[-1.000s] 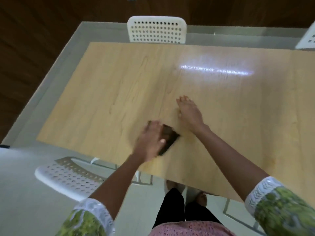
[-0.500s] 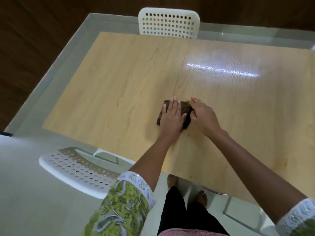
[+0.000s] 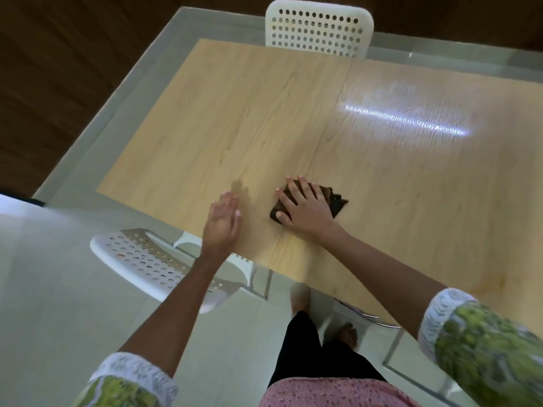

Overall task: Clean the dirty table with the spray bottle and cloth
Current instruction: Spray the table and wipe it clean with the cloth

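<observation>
A dark brown folded cloth (image 3: 335,199) lies on the light wooden table (image 3: 293,118) near its front edge. My right hand (image 3: 304,205) presses flat on the cloth with fingers spread, covering most of it. My left hand (image 3: 221,221) hovers just left of the cloth above the table edge, fingers straight and together, holding nothing. A faint wet smear (image 3: 239,185) shows on the wood beyond its fingertips. No spray bottle is in view.
A white perforated chair (image 3: 318,27) stands at the far side of the table. Another white chair (image 3: 147,265) sits at the near left, its seat partly under the table edge. My legs and bare feet (image 3: 346,333) are below the table front.
The cloth passed from my left hand to my right hand. My left hand lifted off it and moved left; my right hand now covers the cloth.
</observation>
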